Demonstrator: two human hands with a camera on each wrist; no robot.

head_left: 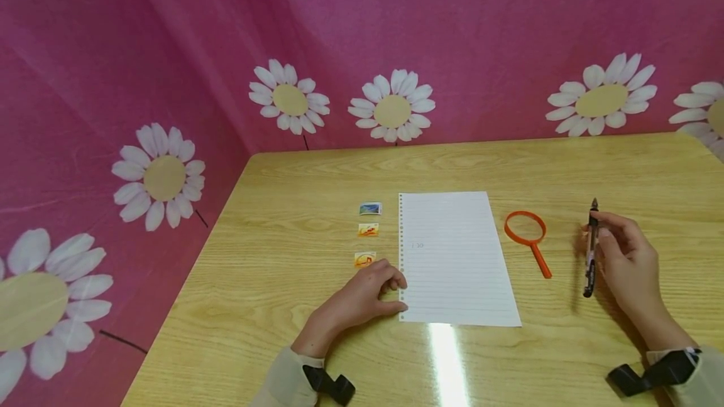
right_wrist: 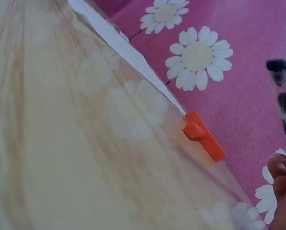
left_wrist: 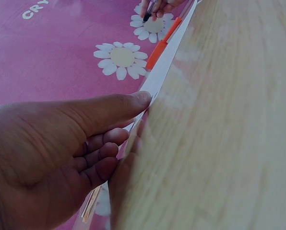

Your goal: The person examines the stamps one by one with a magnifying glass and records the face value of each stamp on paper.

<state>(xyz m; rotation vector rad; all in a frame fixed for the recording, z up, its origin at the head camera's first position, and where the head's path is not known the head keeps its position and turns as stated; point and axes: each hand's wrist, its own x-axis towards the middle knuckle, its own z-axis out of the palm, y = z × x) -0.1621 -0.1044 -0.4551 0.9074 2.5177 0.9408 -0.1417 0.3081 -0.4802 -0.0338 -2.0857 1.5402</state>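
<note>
In the head view a lined sheet of paper (head_left: 455, 269) lies on the table with small handwriting near its left side. My left hand (head_left: 362, 297) rests at the paper's lower left edge, thumb and fingertips touching it; the left wrist view shows the thumb (left_wrist: 140, 99) on the paper (left_wrist: 164, 67). Right of the paper, my right hand (head_left: 630, 262) pinches a black and clear pen (head_left: 591, 250), its tip pointing away from me. In the right wrist view the pen (right_wrist: 283, 100) stands above the fingers (right_wrist: 281, 177), which show only at the frame's edge.
An orange-red magnifying glass (head_left: 540, 259) lies between the paper and my right hand. Three small stamp-like pictures, a blue one (head_left: 370, 208) and two yellow-orange ones (head_left: 368, 230), form a column left of the paper. Behind the wooden table (head_left: 271, 206) hangs a pink cloth (head_left: 481, 30) with daisies.
</note>
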